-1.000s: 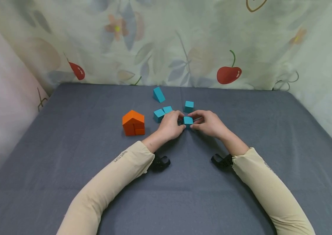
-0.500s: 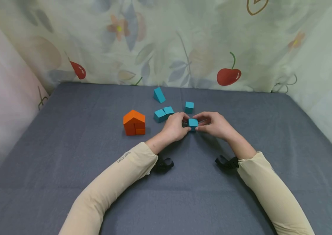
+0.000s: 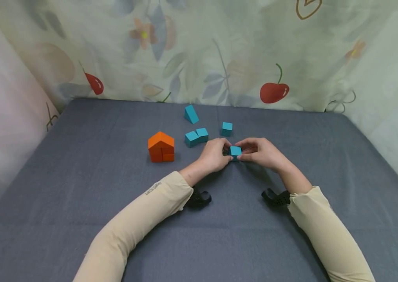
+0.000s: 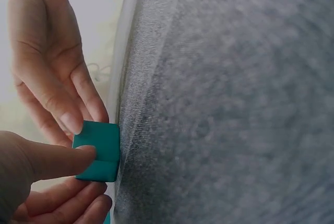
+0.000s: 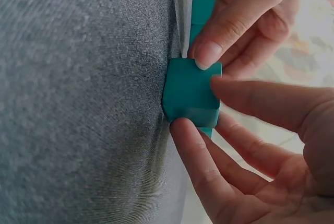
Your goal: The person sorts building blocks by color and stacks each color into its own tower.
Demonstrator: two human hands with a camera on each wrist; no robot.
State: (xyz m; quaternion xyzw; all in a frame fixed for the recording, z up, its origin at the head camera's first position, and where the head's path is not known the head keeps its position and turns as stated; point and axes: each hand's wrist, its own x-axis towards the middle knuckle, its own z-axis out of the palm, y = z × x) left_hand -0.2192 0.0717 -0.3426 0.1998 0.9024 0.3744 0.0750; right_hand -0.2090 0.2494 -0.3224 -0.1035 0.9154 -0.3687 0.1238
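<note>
Cloth (image 3: 241, 243), blue block (image 3: 235, 150) between hands (image 3: 214, 156) (image 3: 262, 152)

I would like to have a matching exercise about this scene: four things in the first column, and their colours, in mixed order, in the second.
Things:
1. Small block held between the left hand and the right hand
2. House-shaped stack
3. Left sleeve
4. Tablecloth

Colours:
A. Beige
B. Grey
C. Turquoise
D. Orange

Right pairs: 1-C, 2-D, 3-A, 4-B
</note>
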